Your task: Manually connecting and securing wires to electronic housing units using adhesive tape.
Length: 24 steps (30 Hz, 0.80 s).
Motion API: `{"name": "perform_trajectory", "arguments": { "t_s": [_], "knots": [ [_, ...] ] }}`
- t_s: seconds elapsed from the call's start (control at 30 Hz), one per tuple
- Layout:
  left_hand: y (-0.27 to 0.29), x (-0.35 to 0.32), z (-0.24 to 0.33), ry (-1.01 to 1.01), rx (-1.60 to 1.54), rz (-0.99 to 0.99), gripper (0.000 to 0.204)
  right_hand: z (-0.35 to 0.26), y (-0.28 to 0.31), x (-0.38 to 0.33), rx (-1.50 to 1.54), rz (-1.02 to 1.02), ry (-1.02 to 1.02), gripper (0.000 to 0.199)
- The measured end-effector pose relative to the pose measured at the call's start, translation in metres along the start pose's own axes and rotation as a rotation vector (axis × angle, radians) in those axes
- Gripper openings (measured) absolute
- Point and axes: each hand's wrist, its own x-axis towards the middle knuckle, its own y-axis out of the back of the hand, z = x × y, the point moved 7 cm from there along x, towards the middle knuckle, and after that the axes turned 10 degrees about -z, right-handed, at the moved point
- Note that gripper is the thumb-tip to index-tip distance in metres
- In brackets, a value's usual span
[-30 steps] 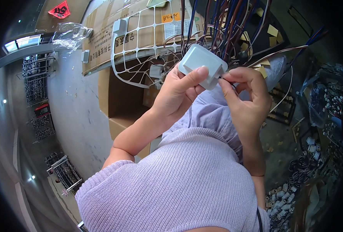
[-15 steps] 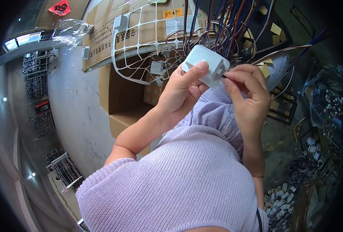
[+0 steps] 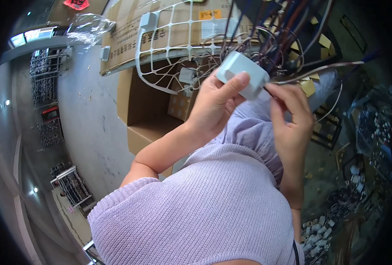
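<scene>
My left hand (image 3: 218,101) grips a white plastic box-shaped housing (image 3: 254,70), thumb lying across its face and fingers behind it. The housing is tilted, held above my lap. At its lower right corner, the bent fingers of my right hand (image 3: 293,110) are drawn together around a small dark bit. Blur and the fingers keep me from telling what that bit is, or whether it is fixed to the housing. A bundle of blue, brown and white wires (image 3: 288,31) spreads out just beyond both hands.
A white plastic mesh frame (image 3: 171,26) lies across a large cardboard sheet (image 3: 125,39) beyond my left hand. Below stands an opened cardboard box (image 3: 143,132). Yellow pieces (image 3: 308,88) lie to the right, and white housings (image 3: 317,232) are piled at the lower right.
The housing and both hands sit a little farther right in the picture, as does the background. The housing is turned slightly, and my right thumb has come away from its corner.
</scene>
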Motion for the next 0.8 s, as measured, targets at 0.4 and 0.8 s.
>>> {"name": "perform_trajectory", "arguments": {
  "t_s": [0.4,0.8],
  "knots": [
    [-0.010,0.002,-0.002,-0.018,0.428,-0.222,0.019,0.025,-0.005,-0.016,0.434,0.090,-0.172,0.041],
    [-0.006,0.000,-0.013,-0.042,0.560,-0.249,0.013,-0.019,-0.015,-0.001,0.135,-0.267,0.060,0.072]
  ]
}}
